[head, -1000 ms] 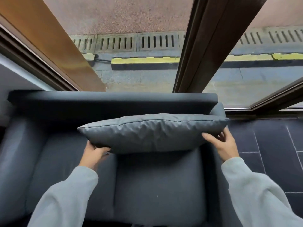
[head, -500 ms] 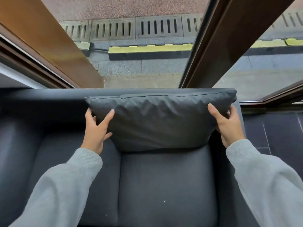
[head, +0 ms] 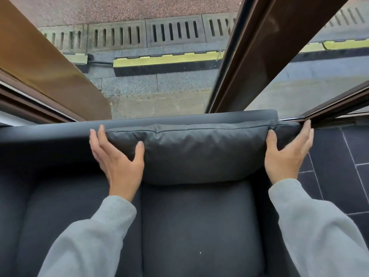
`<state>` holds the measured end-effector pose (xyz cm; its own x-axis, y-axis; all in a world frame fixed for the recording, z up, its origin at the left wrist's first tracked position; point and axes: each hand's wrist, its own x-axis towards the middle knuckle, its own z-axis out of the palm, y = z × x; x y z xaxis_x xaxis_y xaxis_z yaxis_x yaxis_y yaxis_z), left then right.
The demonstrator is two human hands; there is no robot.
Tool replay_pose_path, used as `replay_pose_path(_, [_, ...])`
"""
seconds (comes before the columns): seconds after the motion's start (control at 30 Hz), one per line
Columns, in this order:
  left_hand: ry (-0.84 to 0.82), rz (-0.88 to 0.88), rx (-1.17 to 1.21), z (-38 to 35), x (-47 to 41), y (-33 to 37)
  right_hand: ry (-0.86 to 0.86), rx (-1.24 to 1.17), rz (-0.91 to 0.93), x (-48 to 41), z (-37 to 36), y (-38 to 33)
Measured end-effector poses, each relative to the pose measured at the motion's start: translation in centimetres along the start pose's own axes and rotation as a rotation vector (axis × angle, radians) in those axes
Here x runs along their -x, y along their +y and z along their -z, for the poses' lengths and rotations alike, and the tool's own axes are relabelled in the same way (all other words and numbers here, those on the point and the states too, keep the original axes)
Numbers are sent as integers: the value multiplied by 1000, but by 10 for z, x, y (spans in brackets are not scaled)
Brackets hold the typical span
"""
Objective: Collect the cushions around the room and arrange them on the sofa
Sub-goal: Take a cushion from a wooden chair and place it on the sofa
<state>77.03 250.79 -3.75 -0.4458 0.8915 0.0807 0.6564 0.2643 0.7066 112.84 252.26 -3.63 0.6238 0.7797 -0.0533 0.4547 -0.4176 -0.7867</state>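
Note:
A dark grey cushion (head: 199,148) stands upright on the right seat of the dark grey sofa (head: 199,226) and leans against its backrest (head: 60,129). My left hand (head: 117,158) clasps the cushion's left end, thumb on the front and fingers stretched up beside it. At the right end my right hand (head: 285,156) holds on the same way, thumb in front, fingers reaching past the sofa's right corner. Both arms wear light grey sleeves.
Right behind the sofa is a large window with a dark brown frame (head: 245,56); pavement and drain grates lie outside. Dark floor tiles (head: 339,166) run along the sofa's right side. The left seat (head: 69,206) holds nothing.
The cushion went from lying flat in the air above the seat to standing upright against the backrest. Both hands moved up and back with it, and their fingers have spread.

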Motion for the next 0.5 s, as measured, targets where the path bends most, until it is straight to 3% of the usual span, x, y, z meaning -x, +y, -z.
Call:
replay_pose_path(0.1, [-90,-433,-311,-6,-6,6,-142,357,413,16,-8,-5])
replay_pose_path(0.23, [-390,-341,-478,-14,-17,2,-393,734,409,20,-23,2])
replay_pose_path(0.5, [-484,-300,-674,-18,-19,17,-450,894,359,15,-6,-5])
